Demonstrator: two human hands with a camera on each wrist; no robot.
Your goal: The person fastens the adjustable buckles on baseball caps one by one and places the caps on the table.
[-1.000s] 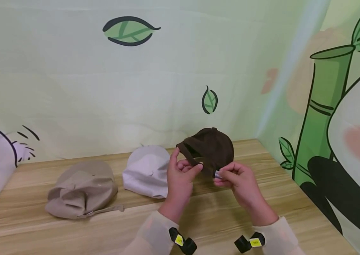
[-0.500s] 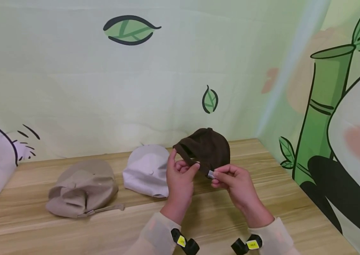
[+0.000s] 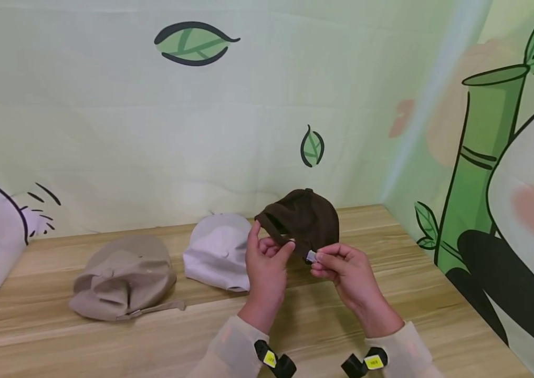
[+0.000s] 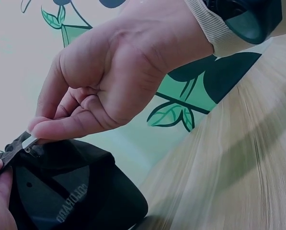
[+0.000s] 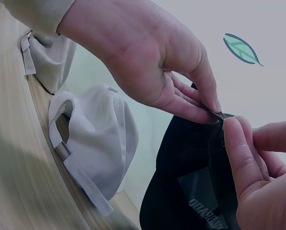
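Note:
A dark brown baseball cap (image 3: 318, 215) is held up over the table, its rear opening and strap toward me. My left hand (image 3: 267, 268) pinches the strap at the left side of that opening between thumb and fingers. At the strap's other end my right hand (image 3: 347, 265) pinches a small silvery buckle (image 3: 311, 256). The left wrist view shows this buckle (image 4: 28, 142) at the right fingertips, with pale lettering inside the cap. In the right wrist view, both hands' fingertips meet close together at the strap, partly hiding it.
Left of my left hand sits a white cap (image 3: 219, 257), partly covered by that hand in the head view. Farther left, a crumpled beige cap (image 3: 125, 278) lies with its strap trailing on the wooden table (image 3: 191, 346). A printed backdrop (image 3: 267, 105) stands right behind.
The brown cap and my right hand have shifted slightly left. The buckle, mostly covered by the right fingers a second ago, now shows more. Both hands keep their pinch.

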